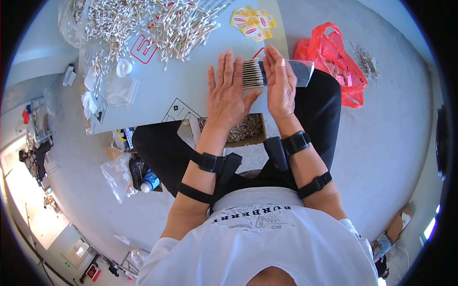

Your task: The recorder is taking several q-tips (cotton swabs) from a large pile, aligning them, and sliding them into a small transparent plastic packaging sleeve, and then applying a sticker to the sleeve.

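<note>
A flat row of cotton swabs [253,74] lies side by side on the table, between my two hands. My left hand [226,90] rests flat at its left side, fingers stretched out and the thumb angled towards the swabs' near end. On the other side my right hand [280,89] stands partly on edge, its fingers straight. A clear plastic pouch [302,72] reaches out from under and behind my right hand past the table's edge. Whether the swabs lie partly inside the pouch is hidden by that hand.
Loose cotton swabs [183,33] are heaped at the far left of the table [167,86]. Yellow packets [255,24] lie at the far right. A white round container [124,68] and clear bags [122,90] sit left. Below the table edge is an open box [248,129]; a red plastic bag [334,62] stands right.
</note>
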The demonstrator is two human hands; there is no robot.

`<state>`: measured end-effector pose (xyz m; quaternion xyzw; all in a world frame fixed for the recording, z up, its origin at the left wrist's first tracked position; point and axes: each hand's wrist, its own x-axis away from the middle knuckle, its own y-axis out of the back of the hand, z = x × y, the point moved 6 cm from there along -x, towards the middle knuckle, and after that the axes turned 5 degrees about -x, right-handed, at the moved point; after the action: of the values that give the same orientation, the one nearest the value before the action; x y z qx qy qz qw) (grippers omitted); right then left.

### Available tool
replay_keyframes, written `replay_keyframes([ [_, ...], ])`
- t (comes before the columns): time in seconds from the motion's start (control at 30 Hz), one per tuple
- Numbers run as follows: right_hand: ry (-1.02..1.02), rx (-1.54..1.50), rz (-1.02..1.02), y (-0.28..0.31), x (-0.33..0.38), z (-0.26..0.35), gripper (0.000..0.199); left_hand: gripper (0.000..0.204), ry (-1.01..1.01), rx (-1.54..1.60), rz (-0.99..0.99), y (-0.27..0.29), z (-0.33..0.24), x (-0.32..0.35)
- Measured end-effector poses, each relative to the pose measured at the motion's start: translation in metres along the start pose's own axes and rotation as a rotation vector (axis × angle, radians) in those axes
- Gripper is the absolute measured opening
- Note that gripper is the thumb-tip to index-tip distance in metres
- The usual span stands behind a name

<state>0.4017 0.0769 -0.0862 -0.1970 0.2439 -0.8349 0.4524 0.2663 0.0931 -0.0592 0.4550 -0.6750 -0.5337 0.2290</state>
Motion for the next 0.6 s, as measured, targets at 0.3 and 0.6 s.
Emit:
replay_keyframes([
  [0.3,0.184,0.543,-0.124,0.034,0.003,0.044,0.003,0.080,-0.041,-0.101,0.163,-0.019,0.000,0.003],
  [0.6,0.298,1.746,0.221,0.004,0.002,0.047,0.023,0.081,-0.018,-0.100,0.117,-0.024,-0.007,0.000],
])
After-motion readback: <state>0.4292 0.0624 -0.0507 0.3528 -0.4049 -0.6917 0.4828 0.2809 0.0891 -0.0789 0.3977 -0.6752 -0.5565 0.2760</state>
